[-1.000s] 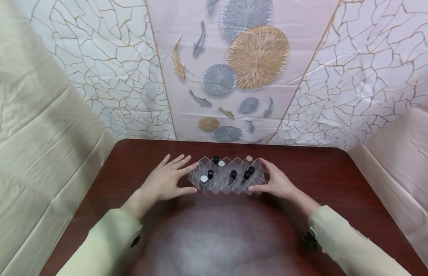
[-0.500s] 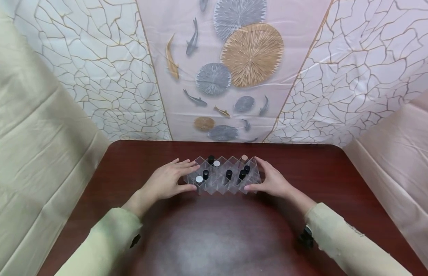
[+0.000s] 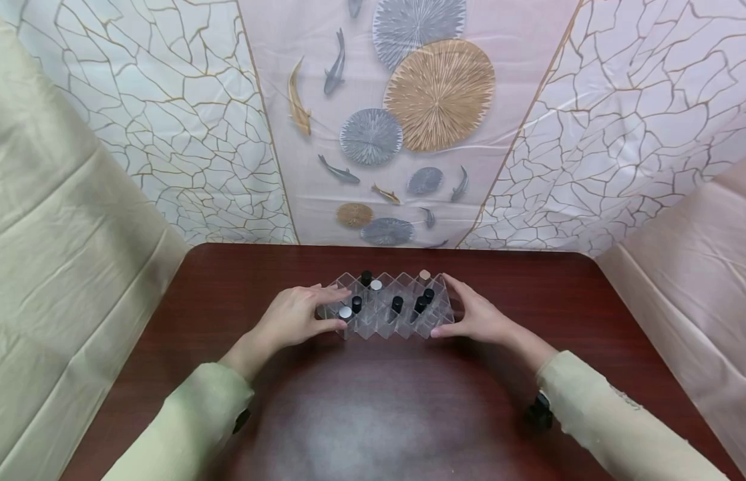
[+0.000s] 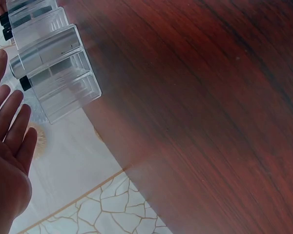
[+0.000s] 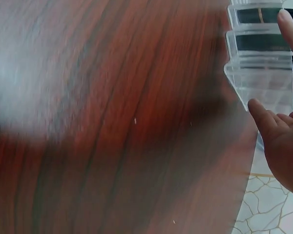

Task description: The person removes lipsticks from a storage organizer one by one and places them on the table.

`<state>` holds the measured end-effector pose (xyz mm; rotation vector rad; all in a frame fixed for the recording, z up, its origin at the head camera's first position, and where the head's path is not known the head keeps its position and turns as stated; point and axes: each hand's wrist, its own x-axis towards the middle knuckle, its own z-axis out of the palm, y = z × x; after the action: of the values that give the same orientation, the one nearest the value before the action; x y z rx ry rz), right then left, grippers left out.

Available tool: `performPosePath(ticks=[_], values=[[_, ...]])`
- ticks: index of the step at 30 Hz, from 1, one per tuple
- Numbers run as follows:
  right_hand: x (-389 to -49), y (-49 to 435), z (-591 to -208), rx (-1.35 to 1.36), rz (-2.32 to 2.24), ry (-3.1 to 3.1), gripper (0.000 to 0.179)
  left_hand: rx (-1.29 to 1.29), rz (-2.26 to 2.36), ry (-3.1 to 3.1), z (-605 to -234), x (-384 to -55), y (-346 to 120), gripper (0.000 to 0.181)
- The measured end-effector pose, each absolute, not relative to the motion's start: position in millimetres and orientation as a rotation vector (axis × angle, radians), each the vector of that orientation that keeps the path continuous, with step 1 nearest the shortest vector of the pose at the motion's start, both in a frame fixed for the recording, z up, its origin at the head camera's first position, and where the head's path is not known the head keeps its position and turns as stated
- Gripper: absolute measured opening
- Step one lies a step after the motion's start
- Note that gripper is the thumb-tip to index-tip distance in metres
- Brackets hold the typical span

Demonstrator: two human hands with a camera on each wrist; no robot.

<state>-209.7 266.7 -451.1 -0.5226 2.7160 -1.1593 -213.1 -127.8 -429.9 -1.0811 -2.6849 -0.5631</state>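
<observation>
On the tabletop (image 3: 373,407), the rack (image 3: 377,326), likely light but brittle, is best held by its ends, where left hand (image 3: 296,315) and right hand (image 3: 482,316) are placed, fingers (image 3: 463,287) spread, gripping nothing.

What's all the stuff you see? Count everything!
table: one, red-brown, lower middle
rack: one, clear, on table
black caps: five, black, spread along rack
white caps: two, white, rack's left half
beige cap: one, beige, rack's back right
backdrop: one, white and pink, behind table
fish: at least seven, grey or gold, backdrop
discs: six, grey or gold, backdrop
drapes: two, cream, both sides
sleeves: two, pale, lower corners
gadgets: two, black, by sleeves
left grip: one, bare, rack's left end
right grip: one, bare, rack's right end
</observation>
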Motion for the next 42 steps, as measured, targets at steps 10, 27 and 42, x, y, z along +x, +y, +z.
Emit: performPosePath(ticks=[10, 27, 42], values=[[-217, 284, -444, -0.708, -1.179, 2.568, 0.126, -1.054, -0.587, -2.702, -428, -211, -128, 0.057], [-231, 287, -447, -0.670, -1.244, 2.429, 0.119, -0.996, -0.600, -2.734, -422, -209, -129, 0.059], [-229, 276, -450, -0.666, -1.252, 2.453, 0.117, -0.965, -0.663, -2.743, -426, -206, -129, 0.056]])
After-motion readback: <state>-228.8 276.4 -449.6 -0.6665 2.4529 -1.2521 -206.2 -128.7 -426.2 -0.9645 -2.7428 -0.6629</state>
